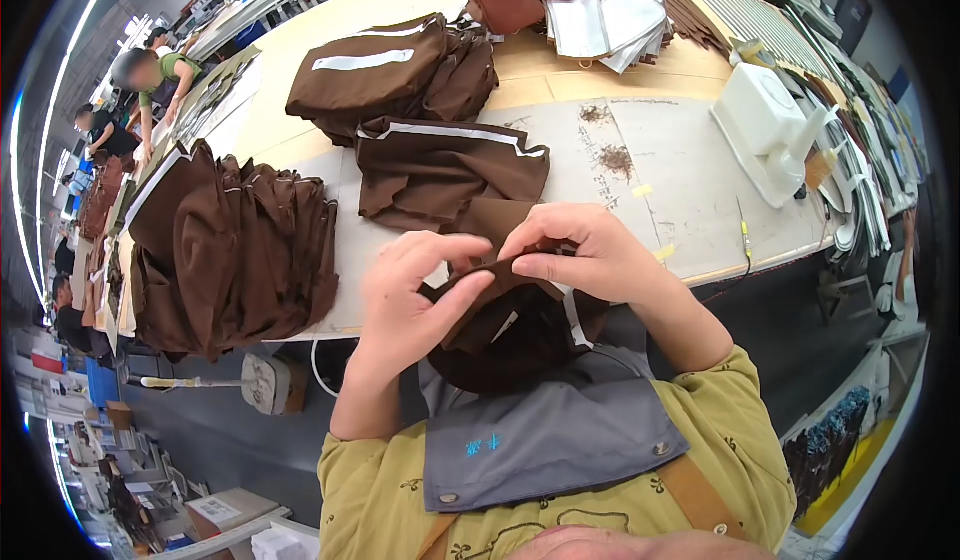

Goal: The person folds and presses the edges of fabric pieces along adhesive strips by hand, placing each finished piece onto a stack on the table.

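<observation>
Close to my body, a dark brown fabric piece (pixel 500 325) with white strips hangs at the table's front edge, partly over my apron. My right hand (pixel 590 250) pinches its upper edge between thumb and fingers. On the other side, my left hand (pixel 412 295) grips the same edge, thumb below and fingertips curled above. The two hands are a short way apart. Just beyond them lies another brown fabric piece (pixel 450 175) with a white strip along its top. The lower folds of the held piece are in shadow.
Brown fabric pieces are piled at left (pixel 235 250), with another stack (pixel 390 70) behind. Reddish-brown bags (pixel 500 0) and white sheets (pixel 610 22) lie at the back. At right are a white container (pixel 757 110) and a yellow pen (pixel 745 240). Another person (pixel 165 80) works at far left.
</observation>
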Motion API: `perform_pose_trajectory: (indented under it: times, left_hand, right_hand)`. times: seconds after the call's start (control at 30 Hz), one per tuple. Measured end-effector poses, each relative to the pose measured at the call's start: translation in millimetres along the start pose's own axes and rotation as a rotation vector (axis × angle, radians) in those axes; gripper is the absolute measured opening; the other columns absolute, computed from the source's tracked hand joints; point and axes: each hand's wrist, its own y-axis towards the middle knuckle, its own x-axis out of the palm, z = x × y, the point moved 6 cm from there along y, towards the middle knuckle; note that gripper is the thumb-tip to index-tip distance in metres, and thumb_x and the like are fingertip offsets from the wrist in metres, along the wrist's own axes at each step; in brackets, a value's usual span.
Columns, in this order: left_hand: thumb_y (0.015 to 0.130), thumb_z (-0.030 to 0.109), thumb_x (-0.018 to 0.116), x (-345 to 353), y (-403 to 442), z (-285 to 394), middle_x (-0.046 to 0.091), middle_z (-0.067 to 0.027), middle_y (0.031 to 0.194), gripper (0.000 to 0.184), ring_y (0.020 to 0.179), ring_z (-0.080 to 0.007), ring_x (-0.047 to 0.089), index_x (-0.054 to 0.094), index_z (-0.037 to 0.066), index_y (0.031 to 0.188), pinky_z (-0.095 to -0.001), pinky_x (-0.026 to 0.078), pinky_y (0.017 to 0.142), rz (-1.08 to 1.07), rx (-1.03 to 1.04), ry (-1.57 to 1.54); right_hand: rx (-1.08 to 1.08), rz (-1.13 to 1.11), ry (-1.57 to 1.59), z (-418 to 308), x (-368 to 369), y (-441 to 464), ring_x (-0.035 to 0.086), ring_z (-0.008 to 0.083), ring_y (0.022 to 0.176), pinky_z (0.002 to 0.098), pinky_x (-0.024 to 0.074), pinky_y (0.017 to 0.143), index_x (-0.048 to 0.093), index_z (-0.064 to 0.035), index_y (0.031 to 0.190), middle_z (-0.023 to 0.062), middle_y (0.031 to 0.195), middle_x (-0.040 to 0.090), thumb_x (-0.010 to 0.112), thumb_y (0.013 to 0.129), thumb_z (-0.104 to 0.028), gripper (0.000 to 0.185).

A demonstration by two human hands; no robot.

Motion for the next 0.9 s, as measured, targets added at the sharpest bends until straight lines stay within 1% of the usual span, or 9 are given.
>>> perform_pose_trajectory:
  times: [0.07, 0.1, 0.17, 0.3, 0.57, 0.67, 0.73, 0.83, 0.9]
  left_hand:
    - [0.084, 0.006, 0.074, 9, -1, -7, 0.065, -0.0045, 0.085, 0.016, 0.079, -0.0178, 0.058, 0.071, 0.004, 0.099, -0.0302, 0.044, 0.074, -0.147, -0.144, -0.081]
    - [0.086, 0.004, 0.072, 10, -1, -7, 0.064, -0.0045, 0.083, 0.008, 0.077, -0.0152, 0.057, 0.070, 0.001, 0.093, -0.0272, 0.044, 0.069, -0.134, -0.143, -0.132]
    - [0.087, 0.004, 0.071, 12, -3, -11, 0.064, -0.0043, 0.082, 0.007, 0.077, -0.0147, 0.057, 0.070, 0.001, 0.093, -0.0273, 0.044, 0.069, -0.141, -0.146, -0.195]
    - [0.088, 0.005, 0.070, 15, -5, -14, 0.063, -0.0037, 0.082, 0.007, 0.077, -0.0140, 0.057, 0.069, 0.000, 0.093, -0.0272, 0.044, 0.071, -0.115, -0.165, -0.303]
    - [0.089, 0.004, 0.070, 18, -8, -15, 0.062, -0.0036, 0.081, 0.006, 0.077, -0.0139, 0.056, 0.068, 0.000, 0.092, -0.0267, 0.045, 0.072, -0.112, -0.131, -0.287]
    - [0.089, 0.004, 0.070, 18, -8, -19, 0.062, -0.0036, 0.081, 0.005, 0.077, -0.0139, 0.056, 0.068, 0.000, 0.092, -0.0267, 0.044, 0.072, -0.106, -0.136, -0.321]
    - [0.089, 0.004, 0.070, 16, -7, -20, 0.062, -0.0035, 0.081, 0.005, 0.076, -0.0138, 0.056, 0.068, 0.000, 0.092, -0.0268, 0.044, 0.071, -0.098, -0.145, -0.342]
    - [0.089, 0.004, 0.070, 16, -7, -18, 0.061, -0.0035, 0.080, 0.005, 0.077, -0.0137, 0.055, 0.068, 0.000, 0.091, -0.0267, 0.044, 0.071, -0.127, -0.149, -0.300]
    - [0.087, 0.003, 0.070, 17, -5, -18, 0.061, -0.0046, 0.080, 0.005, 0.076, -0.0162, 0.057, 0.067, 0.001, 0.090, -0.0278, 0.044, 0.071, -0.118, -0.143, -0.268]
  right_hand:
    - [0.026, 0.011, 0.065, -3, 0, 0, 0.059, 0.0078, 0.075, 0.0232, 0.0453, 0.065, 0.072, -0.0009, 0.100, 0.0014, 0.085, 0.065, 0.071, 0.088, -0.002, 0.012]
    - [0.096, 0.011, 0.124, -1, 0, -1, 0.059, 0.0069, 0.076, 0.0227, 0.0458, 0.066, 0.072, -0.0009, 0.101, 0.0012, 0.086, 0.066, 0.070, 0.088, -0.001, 0.013]
    - [0.173, 0.016, 0.185, 3, 0, -4, 0.059, 0.0061, 0.077, 0.0222, 0.0462, 0.067, 0.072, -0.0009, 0.102, 0.0010, 0.087, 0.067, 0.070, 0.088, 0.000, 0.014]
    - [0.108, -0.001, 0.182, 2, -1, -3, 0.060, 0.0062, 0.078, 0.0221, 0.0472, 0.069, 0.073, -0.0013, 0.103, 0.0012, 0.089, 0.069, 0.069, 0.088, 0.002, 0.016]
    - [0.005, -0.054, 0.044, 3, -1, -3, 0.062, 0.0093, 0.079, 0.0236, 0.0483, 0.070, 0.074, -0.0018, 0.103, 0.0031, 0.087, 0.070, 0.070, 0.086, 0.003, 0.017]
    - [0.044, -0.037, 0.074, 1, 1, -2, 0.062, 0.0086, 0.078, 0.0234, 0.0479, 0.069, 0.074, -0.0017, 0.103, 0.0022, 0.086, 0.069, 0.071, 0.086, 0.002, 0.018]
    - [0.160, -0.002, 0.229, 4, 1, -2, 0.060, 0.0082, 0.076, 0.0235, 0.0474, 0.068, 0.073, -0.0018, 0.105, 0.0014, 0.086, 0.069, 0.071, 0.086, 0.002, 0.020]
    - [0.279, -0.025, 0.268, 8, 1, -4, 0.059, 0.0072, 0.076, 0.0234, 0.0468, 0.067, 0.073, -0.0020, 0.107, 0.0003, 0.086, 0.068, 0.071, 0.087, 0.001, 0.021]
    - [0.200, -0.031, 0.193, 10, 0, -4, 0.059, 0.0079, 0.076, 0.0237, 0.0470, 0.068, 0.073, -0.0024, 0.107, 0.0008, 0.087, 0.068, 0.071, 0.087, -0.001, 0.020]
